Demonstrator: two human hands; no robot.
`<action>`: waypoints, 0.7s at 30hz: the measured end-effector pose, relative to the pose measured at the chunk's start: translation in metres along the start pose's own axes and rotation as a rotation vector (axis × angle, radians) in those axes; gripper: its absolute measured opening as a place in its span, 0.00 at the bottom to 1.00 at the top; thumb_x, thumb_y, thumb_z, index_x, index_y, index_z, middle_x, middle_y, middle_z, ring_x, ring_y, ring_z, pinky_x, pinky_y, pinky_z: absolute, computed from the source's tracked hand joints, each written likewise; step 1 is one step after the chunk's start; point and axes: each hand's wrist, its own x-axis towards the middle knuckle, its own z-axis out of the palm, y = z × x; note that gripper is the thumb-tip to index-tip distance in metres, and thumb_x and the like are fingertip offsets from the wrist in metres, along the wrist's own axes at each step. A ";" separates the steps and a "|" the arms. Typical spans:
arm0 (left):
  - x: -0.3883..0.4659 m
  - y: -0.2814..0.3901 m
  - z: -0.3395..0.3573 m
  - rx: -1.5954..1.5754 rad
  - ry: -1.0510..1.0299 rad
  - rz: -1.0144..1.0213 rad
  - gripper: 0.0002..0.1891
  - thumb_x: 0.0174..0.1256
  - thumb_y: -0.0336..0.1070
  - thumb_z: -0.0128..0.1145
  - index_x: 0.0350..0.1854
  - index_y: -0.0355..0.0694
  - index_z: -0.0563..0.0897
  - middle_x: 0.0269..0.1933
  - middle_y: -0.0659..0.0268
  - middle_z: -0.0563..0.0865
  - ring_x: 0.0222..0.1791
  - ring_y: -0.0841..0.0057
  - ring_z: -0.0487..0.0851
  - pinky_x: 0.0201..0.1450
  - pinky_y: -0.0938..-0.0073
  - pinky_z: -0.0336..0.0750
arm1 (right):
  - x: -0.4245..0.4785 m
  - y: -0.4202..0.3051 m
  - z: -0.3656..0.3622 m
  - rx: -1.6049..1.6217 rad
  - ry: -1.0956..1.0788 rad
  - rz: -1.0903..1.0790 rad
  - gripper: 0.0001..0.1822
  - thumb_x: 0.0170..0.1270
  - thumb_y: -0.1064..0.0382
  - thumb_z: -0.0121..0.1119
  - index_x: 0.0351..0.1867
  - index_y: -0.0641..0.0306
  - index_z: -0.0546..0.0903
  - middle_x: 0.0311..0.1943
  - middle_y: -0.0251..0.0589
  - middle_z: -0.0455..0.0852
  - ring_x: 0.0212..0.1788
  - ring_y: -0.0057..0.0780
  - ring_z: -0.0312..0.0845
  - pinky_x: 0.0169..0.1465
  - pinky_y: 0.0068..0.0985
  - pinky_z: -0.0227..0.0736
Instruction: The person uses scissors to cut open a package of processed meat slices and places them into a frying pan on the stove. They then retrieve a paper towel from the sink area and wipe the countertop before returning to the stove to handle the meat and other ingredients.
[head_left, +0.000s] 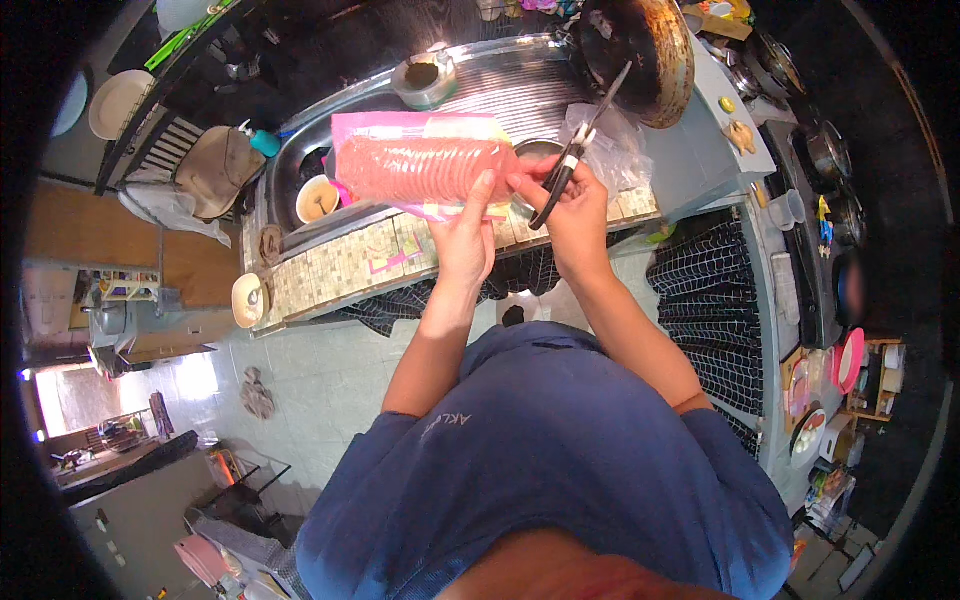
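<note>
A clear plastic pack of pink sliced meat (427, 169), with a pink and pale backing, is held up over the front edge of the sink counter. My left hand (469, 236) grips its lower edge, the thumb lying on the front. At the pack's right end, the fingertips of my right hand (581, 206) pinch the film. The same hand also holds a pair of black-handled scissors (577, 146), blades pointing up and away from the pack. Behind the hands a round metal bowl (540, 151) and a crumpled clear plastic bag (619, 154) are partly hidden.
The steel sink basin (281, 176) at the left holds a bowl with a spoon (318, 199). A plastic tub (425, 81) stands behind the pack. At the back right leans a large blackened pan (667, 67). A beige dish (250, 300) sits at the counter's left corner; a stove (806, 240) is at the right.
</note>
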 end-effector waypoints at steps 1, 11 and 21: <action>-0.002 -0.001 -0.001 0.028 -0.005 0.012 0.24 0.62 0.22 0.60 0.61 0.37 0.70 0.55 0.60 0.80 0.54 0.70 0.80 0.59 0.68 0.76 | 0.000 0.000 0.000 0.021 0.012 0.006 0.16 0.52 0.75 0.70 0.39 0.66 0.75 0.38 0.42 0.84 0.42 0.23 0.80 0.47 0.22 0.78; -0.005 -0.008 -0.001 -0.005 0.047 0.084 0.24 0.65 0.28 0.60 0.62 0.37 0.69 0.56 0.60 0.79 0.58 0.69 0.78 0.62 0.64 0.73 | 0.002 0.000 -0.007 0.038 0.033 0.140 0.16 0.50 0.73 0.73 0.37 0.66 0.76 0.34 0.39 0.85 0.38 0.23 0.83 0.43 0.20 0.78; 0.002 0.001 -0.002 -0.248 0.100 -0.122 0.22 0.71 0.43 0.55 0.61 0.35 0.70 0.56 0.59 0.79 0.58 0.68 0.78 0.63 0.60 0.71 | -0.004 0.000 -0.008 0.111 -0.039 0.199 0.14 0.51 0.73 0.72 0.36 0.65 0.77 0.31 0.35 0.83 0.33 0.21 0.81 0.42 0.20 0.78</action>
